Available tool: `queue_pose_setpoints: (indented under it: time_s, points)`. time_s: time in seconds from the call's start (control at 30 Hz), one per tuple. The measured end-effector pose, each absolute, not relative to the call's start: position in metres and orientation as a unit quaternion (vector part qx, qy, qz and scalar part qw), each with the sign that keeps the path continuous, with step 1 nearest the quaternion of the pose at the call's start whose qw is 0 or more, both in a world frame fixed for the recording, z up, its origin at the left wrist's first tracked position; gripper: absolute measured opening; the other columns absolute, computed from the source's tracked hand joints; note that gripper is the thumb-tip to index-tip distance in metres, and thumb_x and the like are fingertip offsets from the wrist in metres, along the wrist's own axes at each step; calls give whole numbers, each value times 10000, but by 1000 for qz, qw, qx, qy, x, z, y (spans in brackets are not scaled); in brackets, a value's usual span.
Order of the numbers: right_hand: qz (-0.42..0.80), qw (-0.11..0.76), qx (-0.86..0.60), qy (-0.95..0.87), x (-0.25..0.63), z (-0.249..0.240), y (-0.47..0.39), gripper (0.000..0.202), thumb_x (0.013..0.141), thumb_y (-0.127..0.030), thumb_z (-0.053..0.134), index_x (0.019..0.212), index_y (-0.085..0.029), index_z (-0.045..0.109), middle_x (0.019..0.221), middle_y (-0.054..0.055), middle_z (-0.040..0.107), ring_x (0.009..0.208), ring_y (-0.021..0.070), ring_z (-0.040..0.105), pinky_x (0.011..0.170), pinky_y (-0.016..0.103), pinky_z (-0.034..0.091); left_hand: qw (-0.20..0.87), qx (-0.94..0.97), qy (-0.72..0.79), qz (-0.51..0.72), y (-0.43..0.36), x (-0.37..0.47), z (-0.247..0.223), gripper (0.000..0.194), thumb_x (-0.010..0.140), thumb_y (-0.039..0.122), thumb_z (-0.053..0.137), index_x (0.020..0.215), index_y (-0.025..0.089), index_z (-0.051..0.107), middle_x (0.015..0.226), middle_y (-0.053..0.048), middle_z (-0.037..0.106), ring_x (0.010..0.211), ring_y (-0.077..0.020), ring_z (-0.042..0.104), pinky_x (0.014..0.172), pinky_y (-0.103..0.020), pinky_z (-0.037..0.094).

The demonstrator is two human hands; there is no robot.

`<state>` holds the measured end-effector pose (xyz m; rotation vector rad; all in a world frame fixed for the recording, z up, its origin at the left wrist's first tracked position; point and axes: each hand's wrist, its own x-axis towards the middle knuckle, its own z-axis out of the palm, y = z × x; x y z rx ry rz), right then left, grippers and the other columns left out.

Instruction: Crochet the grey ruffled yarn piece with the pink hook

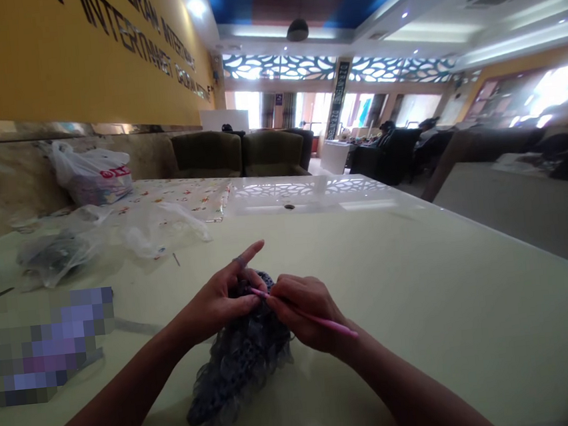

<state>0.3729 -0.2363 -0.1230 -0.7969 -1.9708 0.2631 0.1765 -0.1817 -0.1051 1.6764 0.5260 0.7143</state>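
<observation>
A dark grey-blue crocheted piece [244, 351] with ruffled, ribbon-like loops hangs below my hands, its lower end near the tabletop. My left hand [222, 296] pinches its upper edge between thumb and fingers, the index finger stretched out and up. In my right hand [308, 308] is a pink crochet hook [332, 325], held like a pen. The hook's tip meets the upper edge of the piece beside my left thumb. The exact stitch at the tip is too small to make out. A pale ribbon strand [137, 325] lies on the table left of my left wrist.
The pale glossy table [452, 290] carries a pixelated item [56, 349] at left, a clear bag with dark contents [59, 254], another clear bag [162, 230] and a full white carrier bag [92, 174]. Dark chairs [273, 152] stand beyond; people sit farther back.
</observation>
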Motion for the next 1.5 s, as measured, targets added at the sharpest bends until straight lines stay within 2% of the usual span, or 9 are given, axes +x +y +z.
queue_pose_setpoints:
  time_s: [0.27, 0.43, 0.6, 0.83, 0.97, 1.17, 1.3, 1.37, 1.5]
  points:
    - [-24, 453, -352, -818, 370, -133, -232, 237, 951, -182, 486, 717, -186, 446, 673, -33, 435, 561, 84, 351, 546, 240, 272, 640, 652, 247, 322, -186, 181, -106, 857, 810, 216, 731, 1531, 342, 284, 895, 13, 628, 850, -145, 570, 837, -297, 423]
    - [-214, 430, -399, -781, 363, -135, -233, 287, 953, -152, 442, 668, -187, 439, 618, -31, 416, 518, 102, 296, 523, 274, 218, 635, 601, 308, 376, -197, 195, -111, 724, 794, 211, 745, 1445, 348, 459, 873, 43, 589, 847, -124, 557, 853, -274, 413]
    - [-300, 435, -374, -762, 364, -132, -240, 183, 964, -153, 475, 790, -181, 524, 638, -11, 473, 553, 121, 366, 545, 295, 233, 726, 504, 279, 375, -200, 200, -108, 488, 702, 145, 770, 1180, 214, 706, 874, -1, 636, 925, -162, 585, 896, -274, 415]
    - [-104, 549, -299, -774, 368, -135, -239, 118, 929, -134, 544, 825, -188, 532, 658, -31, 459, 560, 88, 406, 542, 242, 312, 805, 472, 188, 306, -186, 184, -101, 703, 664, 102, 710, 1349, 202, 589, 841, -18, 695, 751, -139, 625, 773, -263, 468]
    - [32, 552, -334, -764, 374, -125, -241, 196, 908, -108, 559, 730, -183, 525, 627, -42, 455, 548, 72, 399, 538, 223, 311, 794, 474, 198, 326, -176, 176, -100, 633, 643, 134, 711, 1273, 169, 654, 850, -29, 697, 774, -161, 649, 783, -276, 499]
    - [376, 554, -325, -668, 378, -119, -239, 265, 958, -268, 521, 704, -194, 494, 514, -68, 419, 442, 72, 348, 443, 204, 295, 753, 530, 219, 323, -178, 179, -104, 482, 707, 191, 745, 1188, 177, 709, 844, -6, 676, 746, -120, 619, 736, -225, 486]
    - [160, 556, -364, -730, 372, -127, -235, 191, 905, -273, 597, 734, -188, 573, 624, -25, 514, 543, 89, 435, 536, 227, 354, 671, 626, 246, 312, -193, 194, -112, 349, 786, 236, 751, 1133, 217, 724, 961, -23, 712, 926, -170, 632, 900, -288, 465]
    - [67, 554, -377, -740, 371, -129, -235, 196, 889, -272, 618, 716, -186, 582, 652, -19, 518, 564, 89, 437, 555, 232, 350, 633, 660, 247, 319, -198, 199, -115, 270, 802, 270, 744, 1062, 198, 730, 975, -28, 708, 947, -181, 618, 896, -288, 460]
    - [212, 577, -384, -689, 371, -124, -235, 235, 881, -340, 629, 716, -184, 572, 635, -27, 515, 572, 97, 445, 541, 220, 365, 599, 660, 270, 364, -201, 202, -115, 289, 916, 436, 577, 889, 170, 690, 859, -11, 655, 805, -147, 566, 743, -244, 459]
